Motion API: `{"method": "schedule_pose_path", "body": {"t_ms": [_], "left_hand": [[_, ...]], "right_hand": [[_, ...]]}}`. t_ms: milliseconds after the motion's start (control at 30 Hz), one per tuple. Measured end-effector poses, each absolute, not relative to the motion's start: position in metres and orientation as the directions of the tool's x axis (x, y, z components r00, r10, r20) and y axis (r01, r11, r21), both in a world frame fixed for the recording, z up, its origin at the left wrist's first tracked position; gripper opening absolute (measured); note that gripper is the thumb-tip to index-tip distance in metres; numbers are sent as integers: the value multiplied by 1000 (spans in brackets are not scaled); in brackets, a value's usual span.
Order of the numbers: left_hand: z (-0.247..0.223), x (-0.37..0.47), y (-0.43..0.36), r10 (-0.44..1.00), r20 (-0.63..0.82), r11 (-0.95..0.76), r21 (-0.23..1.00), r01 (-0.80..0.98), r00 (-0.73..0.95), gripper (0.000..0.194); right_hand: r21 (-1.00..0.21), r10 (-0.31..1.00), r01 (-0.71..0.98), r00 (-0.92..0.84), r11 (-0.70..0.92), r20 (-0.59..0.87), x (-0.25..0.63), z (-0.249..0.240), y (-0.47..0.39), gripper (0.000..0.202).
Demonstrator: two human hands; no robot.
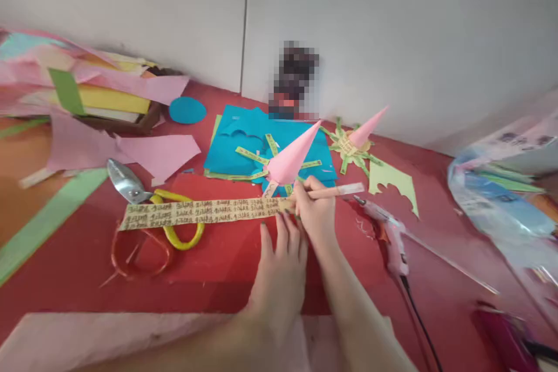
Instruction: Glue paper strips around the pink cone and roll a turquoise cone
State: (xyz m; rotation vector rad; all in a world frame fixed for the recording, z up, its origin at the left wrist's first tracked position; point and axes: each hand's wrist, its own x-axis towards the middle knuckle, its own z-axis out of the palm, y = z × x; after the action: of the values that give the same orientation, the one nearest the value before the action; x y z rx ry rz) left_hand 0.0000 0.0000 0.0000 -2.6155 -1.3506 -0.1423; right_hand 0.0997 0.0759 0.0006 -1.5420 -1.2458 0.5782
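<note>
A long pale strip (209, 212) covered in rows of handwriting lies across the red sheet (218, 261). My left hand (282, 250) rests with fingers spread on the sheet, its fingertips at the strip's lower edge near the right end. A pen (335, 190) is gripped in my right hand (314, 206), over that same right end; its tip is hidden by the fingers. Just beyond my hands stands a pink paper cone (294, 157) with green written strips (251, 155) radiating around its base.
Scissors with yellow and red handles (178, 238) lie partly under the strip. To the right is a glue gun (394, 238) with a cord. Behind are blue sheets (231, 122), another cone piece (368, 128) and piled paper scraps (113, 99).
</note>
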Motion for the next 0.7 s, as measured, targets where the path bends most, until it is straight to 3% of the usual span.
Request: {"method": "schedule_pose_path", "body": {"t_ms": [700], "left_hand": [[-1, 2, 0, 801, 134, -569, -135, 811, 584, 52]], "right_hand": [[-882, 902, 470, 369, 26, 223, 98, 3, 76, 30]]}}
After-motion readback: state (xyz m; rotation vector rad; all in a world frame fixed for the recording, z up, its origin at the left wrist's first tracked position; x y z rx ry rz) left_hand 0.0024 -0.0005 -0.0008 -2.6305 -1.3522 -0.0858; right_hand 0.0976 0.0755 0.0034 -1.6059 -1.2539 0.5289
